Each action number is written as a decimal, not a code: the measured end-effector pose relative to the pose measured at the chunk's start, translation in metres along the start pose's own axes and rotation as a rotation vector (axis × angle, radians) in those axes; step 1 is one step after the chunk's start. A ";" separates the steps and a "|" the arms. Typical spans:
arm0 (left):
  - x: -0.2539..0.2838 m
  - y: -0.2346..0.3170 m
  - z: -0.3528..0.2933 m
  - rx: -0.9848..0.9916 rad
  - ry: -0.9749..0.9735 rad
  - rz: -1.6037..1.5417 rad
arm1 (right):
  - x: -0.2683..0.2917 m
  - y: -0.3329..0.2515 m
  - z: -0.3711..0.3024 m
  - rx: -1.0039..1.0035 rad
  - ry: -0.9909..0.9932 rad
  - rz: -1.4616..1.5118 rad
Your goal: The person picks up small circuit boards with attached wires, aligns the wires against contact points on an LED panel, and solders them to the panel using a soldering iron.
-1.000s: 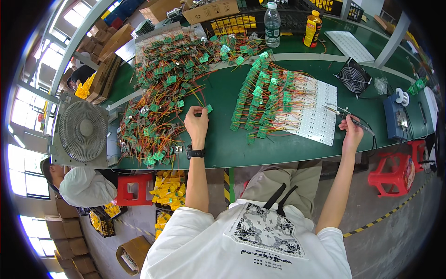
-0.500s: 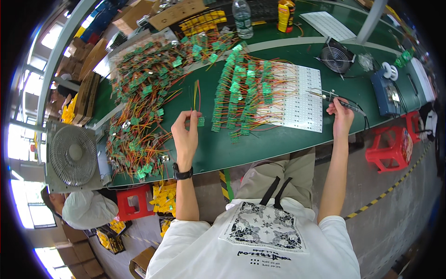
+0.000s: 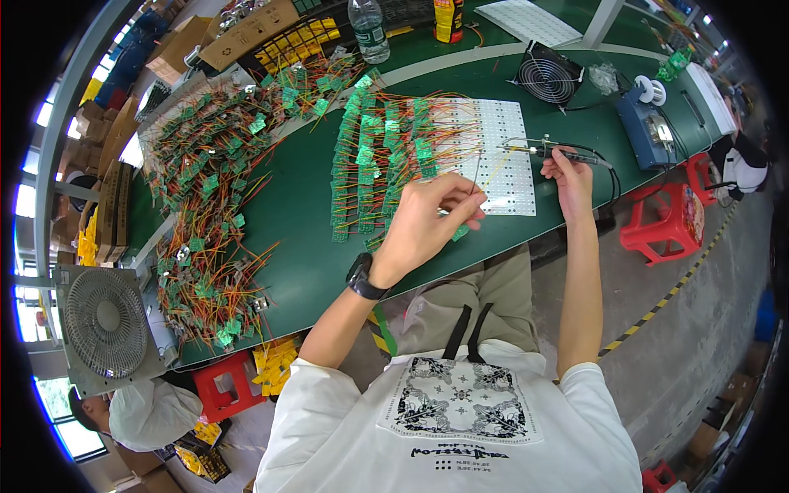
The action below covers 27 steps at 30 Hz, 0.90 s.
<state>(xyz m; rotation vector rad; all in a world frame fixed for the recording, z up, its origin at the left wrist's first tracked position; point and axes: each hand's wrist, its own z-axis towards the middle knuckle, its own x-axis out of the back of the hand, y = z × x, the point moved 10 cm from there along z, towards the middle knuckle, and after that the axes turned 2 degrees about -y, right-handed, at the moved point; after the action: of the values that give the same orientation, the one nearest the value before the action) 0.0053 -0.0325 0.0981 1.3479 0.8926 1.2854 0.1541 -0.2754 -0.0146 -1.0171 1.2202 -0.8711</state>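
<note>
My left hand (image 3: 431, 218) is closed in a pinch over the lower part of the white panel. From its fingertips rise thin wires (image 3: 478, 170) of a small wired circuit board, whose green board I cannot make out behind the hand. My right hand (image 3: 569, 177) grips a soldering iron (image 3: 579, 155) with a metal feed tube, its tip pointing left over the dotted white panel (image 3: 516, 193). Rows of small green circuit boards (image 3: 366, 152) lie left of the panel, their red and yellow wires reaching onto it.
A tangled heap of wired boards (image 3: 201, 197) covers the bench's left side. Behind the panel stand a small black fan (image 3: 549, 78), a plastic bottle (image 3: 370, 34) and a yellow can (image 3: 449, 20). A blue box (image 3: 645, 127) with a white spool sits right; a grey fan (image 3: 107, 320) stands left.
My left hand has moved right with the wired circuit board, from beside the heap to the white panel. The soldering iron's tip sits nearer the wires. The whole view has shifted.
</note>
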 end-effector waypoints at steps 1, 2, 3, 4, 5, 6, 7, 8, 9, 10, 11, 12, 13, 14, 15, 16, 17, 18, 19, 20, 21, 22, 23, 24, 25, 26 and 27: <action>-0.004 -0.003 0.007 -0.004 -0.020 0.001 | 0.000 0.001 0.000 -0.009 0.001 -0.002; -0.007 -0.006 0.014 -0.007 -0.022 -0.007 | 0.000 0.001 -0.001 -0.008 0.004 -0.011; -0.004 -0.004 0.021 -0.064 0.018 -0.041 | -0.001 0.001 -0.001 0.013 0.007 -0.016; -0.002 -0.004 0.028 -0.121 0.061 -0.076 | -0.002 0.001 -0.001 0.035 0.009 -0.021; -0.002 -0.010 0.035 -0.179 0.089 -0.137 | -0.002 0.001 -0.001 0.042 0.015 -0.025; -0.001 -0.011 0.041 -0.179 0.091 -0.144 | -0.003 0.001 -0.001 0.041 0.015 -0.033; -0.002 -0.017 0.046 -0.126 0.069 -0.149 | -0.002 0.000 -0.001 0.049 0.031 -0.046; -0.004 -0.023 0.050 -0.074 0.048 -0.153 | -0.002 0.000 -0.002 0.057 0.046 -0.059; -0.002 -0.025 0.054 -0.076 0.051 -0.158 | -0.003 -0.001 -0.002 0.057 0.044 -0.065; 0.000 -0.029 0.056 -0.067 0.057 0.029 | -0.002 -0.002 -0.002 0.051 0.067 -0.082; 0.001 -0.033 0.058 -0.058 0.062 0.216 | -0.001 -0.002 -0.002 0.045 0.089 -0.098; 0.001 -0.038 0.060 -0.060 0.063 0.209 | -0.002 0.000 -0.001 0.045 0.089 -0.105; 0.004 -0.036 0.060 -0.128 0.119 0.472 | -0.001 -0.001 -0.002 0.080 0.122 -0.130; 0.003 -0.033 0.059 -0.195 0.175 0.735 | 0.002 -0.003 -0.002 0.115 0.156 -0.155; 0.002 -0.042 0.060 -0.193 0.182 0.730 | 0.000 -0.003 -0.002 0.114 0.150 -0.161; 0.003 -0.046 0.058 -0.233 0.233 0.763 | -0.003 -0.003 -0.003 0.124 0.131 -0.165; 0.004 -0.050 0.057 -0.271 0.286 0.795 | -0.005 -0.004 -0.004 0.134 0.112 -0.168; 0.003 -0.054 0.057 -0.269 0.288 0.787 | -0.005 -0.004 -0.005 0.132 0.111 -0.177; 0.001 -0.056 0.056 -0.277 0.297 0.810 | -0.006 -0.004 -0.005 0.122 0.104 -0.185; 0.000 -0.059 0.055 -0.285 0.306 0.832 | -0.007 -0.004 -0.005 0.112 0.097 -0.192; -0.001 -0.060 0.055 -0.280 0.309 0.826 | -0.008 -0.004 -0.006 0.107 0.095 -0.199; 0.000 -0.058 0.054 -0.297 0.332 0.808 | -0.009 -0.004 -0.006 0.106 0.083 -0.211; 0.001 -0.057 0.053 -0.314 0.355 0.790 | -0.011 -0.004 -0.007 0.105 0.072 -0.222; 0.001 -0.058 0.054 -0.308 0.357 0.784 | -0.012 -0.003 -0.007 0.099 0.070 -0.228; 0.001 -0.058 0.054 -0.313 0.362 0.786 | -0.014 -0.003 -0.007 0.102 0.057 -0.242; 0.000 -0.059 0.054 -0.317 0.366 0.789 | -0.015 -0.002 -0.007 0.105 0.045 -0.255; 0.000 -0.060 0.055 -0.312 0.364 0.784 | -0.015 -0.002 -0.007 0.100 0.046 -0.259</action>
<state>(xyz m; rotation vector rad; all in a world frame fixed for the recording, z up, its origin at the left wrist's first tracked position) 0.0669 -0.0305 0.0448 1.2668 0.3497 2.2222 0.1446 -0.2627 -0.0083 -1.0941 1.0864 -1.1512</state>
